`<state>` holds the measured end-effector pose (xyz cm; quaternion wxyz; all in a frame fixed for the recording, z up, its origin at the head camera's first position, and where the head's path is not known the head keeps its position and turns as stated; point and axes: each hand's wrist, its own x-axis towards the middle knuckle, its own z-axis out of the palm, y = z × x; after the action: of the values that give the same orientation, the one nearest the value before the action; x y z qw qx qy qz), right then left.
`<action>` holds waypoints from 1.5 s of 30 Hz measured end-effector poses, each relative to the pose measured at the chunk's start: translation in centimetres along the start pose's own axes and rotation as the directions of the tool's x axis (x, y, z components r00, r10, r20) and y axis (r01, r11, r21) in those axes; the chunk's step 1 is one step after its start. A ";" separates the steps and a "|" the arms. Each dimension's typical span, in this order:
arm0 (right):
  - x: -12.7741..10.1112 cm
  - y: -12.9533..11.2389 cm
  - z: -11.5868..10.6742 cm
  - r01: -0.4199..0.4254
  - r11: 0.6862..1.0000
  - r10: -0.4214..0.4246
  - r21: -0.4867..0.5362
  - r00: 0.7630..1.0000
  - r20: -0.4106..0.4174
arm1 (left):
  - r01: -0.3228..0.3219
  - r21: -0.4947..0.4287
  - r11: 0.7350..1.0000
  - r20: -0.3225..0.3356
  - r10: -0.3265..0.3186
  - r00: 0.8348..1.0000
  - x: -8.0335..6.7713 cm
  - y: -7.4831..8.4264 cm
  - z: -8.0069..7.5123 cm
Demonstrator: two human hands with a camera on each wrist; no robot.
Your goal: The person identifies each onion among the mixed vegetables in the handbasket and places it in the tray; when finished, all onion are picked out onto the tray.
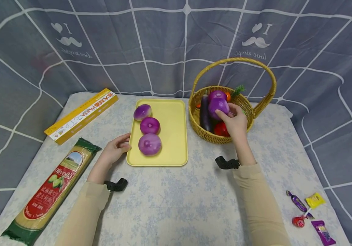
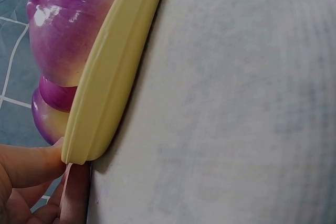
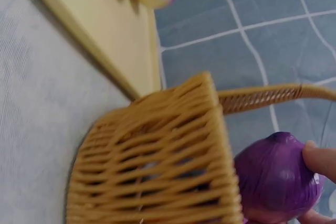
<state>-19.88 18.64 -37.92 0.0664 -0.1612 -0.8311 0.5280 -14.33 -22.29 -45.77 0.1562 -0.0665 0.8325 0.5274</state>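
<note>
My right hand (image 1: 235,121) grips a purple onion (image 1: 218,106) just above the wicker basket (image 1: 198,118); the right wrist view shows that onion (image 3: 275,179) with a fingertip on it, over the basket rim (image 3: 157,166). A yellow tray (image 1: 176,130) holds three purple onions (image 1: 150,144) in a row. My left hand (image 1: 118,147) rests at the tray's left front edge, fingertips touching its rim (image 2: 97,108). Two onions (image 2: 65,35) loom behind that rim in the left wrist view.
The basket also holds another purple onion (image 1: 216,94), an aubergine (image 1: 205,112), a tomato (image 1: 221,129) and a carrot. A pasta box (image 1: 82,114) and a spaghetti bag (image 1: 51,191) lie at left. Wrapped sweets (image 1: 309,212) lie at the front right. A grey curtain hangs behind.
</note>
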 end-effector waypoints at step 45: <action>-3.0 -2.4 17.1 -0.013 0.961 -0.042 0.277 0.981 0.192 | 0.017 -0.008 1.000 -0.002 -0.017 1.000 0.1 -0.1 0.1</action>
<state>-22.30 2.02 -42.97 0.0101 -0.0915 -0.7526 0.6520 -14.38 -22.25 -45.98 0.1595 -0.0746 0.8299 0.5294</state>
